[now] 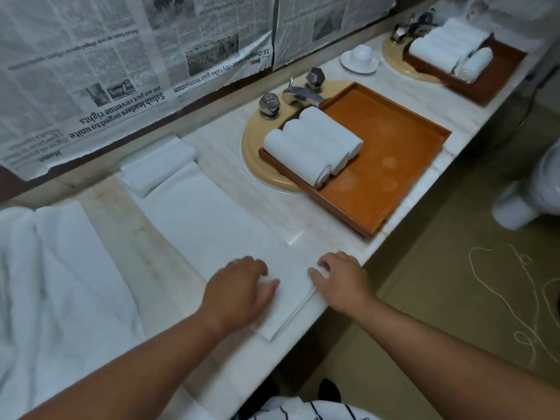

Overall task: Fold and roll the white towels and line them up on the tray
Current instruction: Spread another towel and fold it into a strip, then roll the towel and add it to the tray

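Note:
A white towel (212, 219), folded into a long strip, lies on the marble counter and runs from the wall to the front edge. My left hand (242, 286) rests on its near end with the fingers bent. My right hand (339, 277) touches the strip's near right corner, fingers loosely curled. An orange tray (394, 153) sits across the sink basin. Three rolled white towels (312, 144) lie side by side at its left end.
A folded towel (157, 165) lies at the strip's far end by the wall. More white towels (45, 268) are heaped at left. A tap (300, 93) stands behind the tray. Farther right sit a cup and saucer (360, 57) and a second tray of rolled towels (454, 53).

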